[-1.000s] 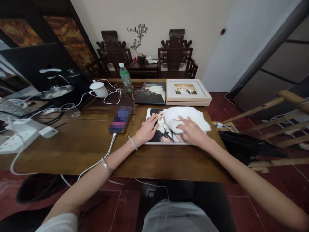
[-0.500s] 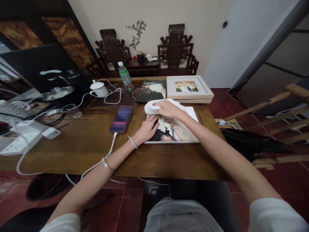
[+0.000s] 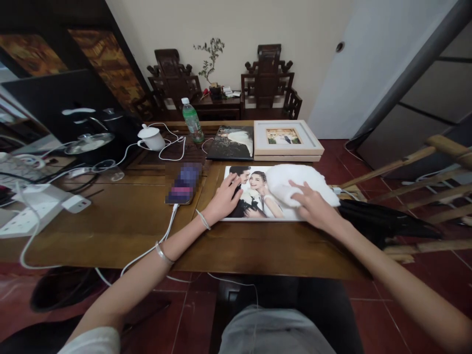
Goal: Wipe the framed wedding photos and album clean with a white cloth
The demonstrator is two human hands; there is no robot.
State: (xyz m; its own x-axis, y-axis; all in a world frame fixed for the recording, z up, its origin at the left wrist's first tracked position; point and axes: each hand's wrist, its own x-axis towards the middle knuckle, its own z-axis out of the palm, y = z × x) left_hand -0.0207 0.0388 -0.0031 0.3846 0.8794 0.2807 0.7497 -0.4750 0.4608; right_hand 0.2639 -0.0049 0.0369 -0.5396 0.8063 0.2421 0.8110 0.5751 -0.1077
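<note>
A large photo print (image 3: 254, 199) of a couple lies flat on the wooden table (image 3: 121, 221). My left hand (image 3: 223, 199) rests flat on its left part, fingers stretched out, holding it down. My right hand (image 3: 311, 209) presses a white cloth (image 3: 300, 183) onto the right part of the print, fingers spread over the cloth. The cloth covers the print's right end.
Behind the print lie a dark photo (image 3: 231, 141) and a white picture frame (image 3: 285, 139). A phone (image 3: 183, 183) on a white cable lies to the left, with a green bottle (image 3: 192, 119), a white cup (image 3: 151, 136), power strips (image 3: 33, 206) and pot lids further left.
My right hand swept the cloth from the print's top left to its right end. My left hand stayed on the print.
</note>
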